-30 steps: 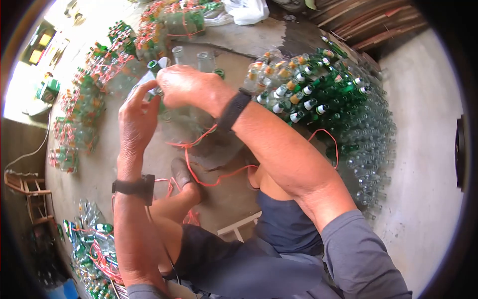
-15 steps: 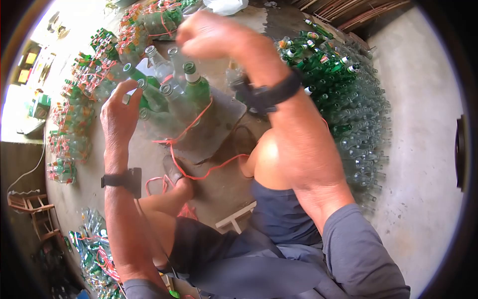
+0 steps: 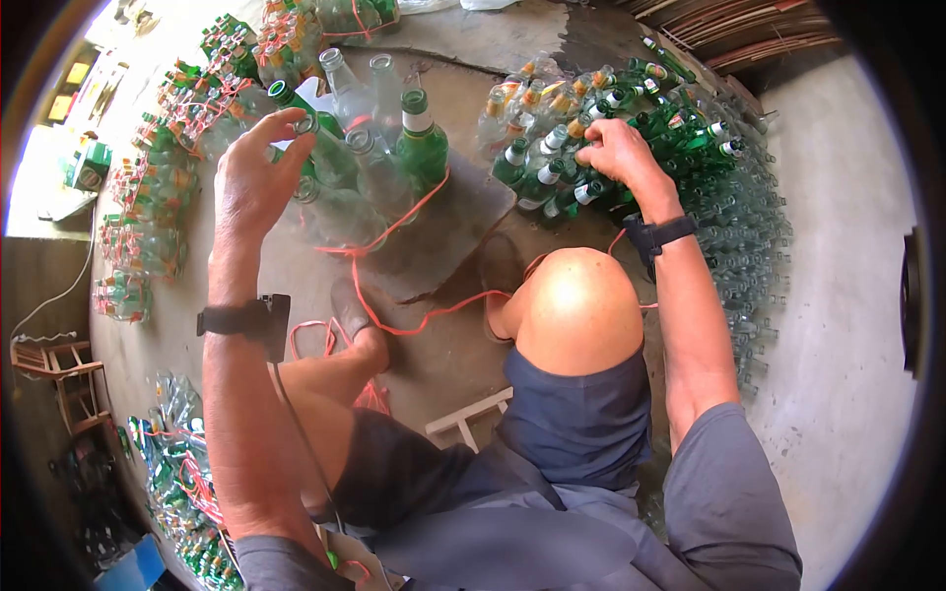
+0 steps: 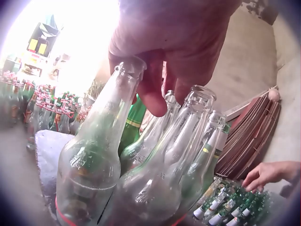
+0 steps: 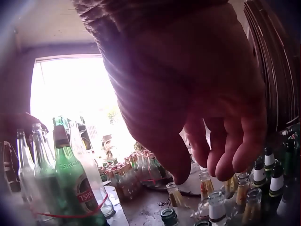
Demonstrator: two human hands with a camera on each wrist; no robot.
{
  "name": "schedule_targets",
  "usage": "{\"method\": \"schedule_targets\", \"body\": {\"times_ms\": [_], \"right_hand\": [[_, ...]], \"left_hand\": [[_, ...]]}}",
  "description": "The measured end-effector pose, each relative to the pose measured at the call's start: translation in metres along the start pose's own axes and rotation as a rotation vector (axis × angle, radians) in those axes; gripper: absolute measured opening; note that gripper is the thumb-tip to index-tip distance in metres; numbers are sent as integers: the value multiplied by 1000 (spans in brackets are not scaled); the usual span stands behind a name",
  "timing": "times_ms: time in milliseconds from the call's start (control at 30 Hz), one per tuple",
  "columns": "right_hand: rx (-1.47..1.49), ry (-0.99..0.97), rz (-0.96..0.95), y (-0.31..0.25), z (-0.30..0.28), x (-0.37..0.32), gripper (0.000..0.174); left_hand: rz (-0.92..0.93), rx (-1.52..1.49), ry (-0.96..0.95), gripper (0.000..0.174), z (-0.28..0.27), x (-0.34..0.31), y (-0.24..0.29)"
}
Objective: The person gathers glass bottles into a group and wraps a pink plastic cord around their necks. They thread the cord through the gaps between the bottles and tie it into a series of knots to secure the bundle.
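Observation:
My left hand (image 3: 251,177) pinches the mouth of a clear bottle (image 4: 89,169) at the left of a standing cluster; the left wrist view shows the fingers (image 4: 155,101) around its neck. A green bottle (image 3: 424,148) with a white neck label stands at the cluster's right side. Red cord (image 3: 399,225) runs round the cluster's lower part and trails over the floor. My right hand (image 3: 626,158) is above many packed bottles (image 3: 567,182), fingers loosely bent and nothing visible in them. Below its fingertips, the right wrist view shows bottle necks (image 5: 217,207); contact cannot be told.
Cord-tied bottle bundles (image 3: 148,236) line the left side, and more bottles (image 3: 177,492) lie at lower left. A flat slab (image 3: 463,212) lies under the cluster. Clear bottles (image 3: 749,246) stack along the right wall. My raised knee (image 3: 581,305) is between the cluster and my right arm.
My right hand has left the cluster and swung right to the packed bottles. My left hand stays at the clear bottle's mouth. The cluster, earlier covered by my arm, shows fully.

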State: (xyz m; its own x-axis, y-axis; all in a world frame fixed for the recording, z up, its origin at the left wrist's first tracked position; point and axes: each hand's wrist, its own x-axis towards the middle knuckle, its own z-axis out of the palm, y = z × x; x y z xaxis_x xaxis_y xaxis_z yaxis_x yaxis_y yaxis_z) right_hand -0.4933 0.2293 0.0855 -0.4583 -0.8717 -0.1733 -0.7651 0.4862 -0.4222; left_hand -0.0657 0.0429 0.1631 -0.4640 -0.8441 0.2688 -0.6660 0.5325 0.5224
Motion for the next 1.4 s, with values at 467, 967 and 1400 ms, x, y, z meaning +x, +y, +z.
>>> {"method": "schedule_targets", "body": {"times_ms": [467,967,1400], "right_hand": [[-26,176,12,94,116,-24,41],[-35,387,-72,1,-10,-102,28],[260,615,-543,-174,-189,-112,20]], "left_hand": [[-20,-33,-18,35,-1,-1,5],[-40,54,-46,37,-1,-2,14],[-69,68,-36,36,5,-1,13]]}}
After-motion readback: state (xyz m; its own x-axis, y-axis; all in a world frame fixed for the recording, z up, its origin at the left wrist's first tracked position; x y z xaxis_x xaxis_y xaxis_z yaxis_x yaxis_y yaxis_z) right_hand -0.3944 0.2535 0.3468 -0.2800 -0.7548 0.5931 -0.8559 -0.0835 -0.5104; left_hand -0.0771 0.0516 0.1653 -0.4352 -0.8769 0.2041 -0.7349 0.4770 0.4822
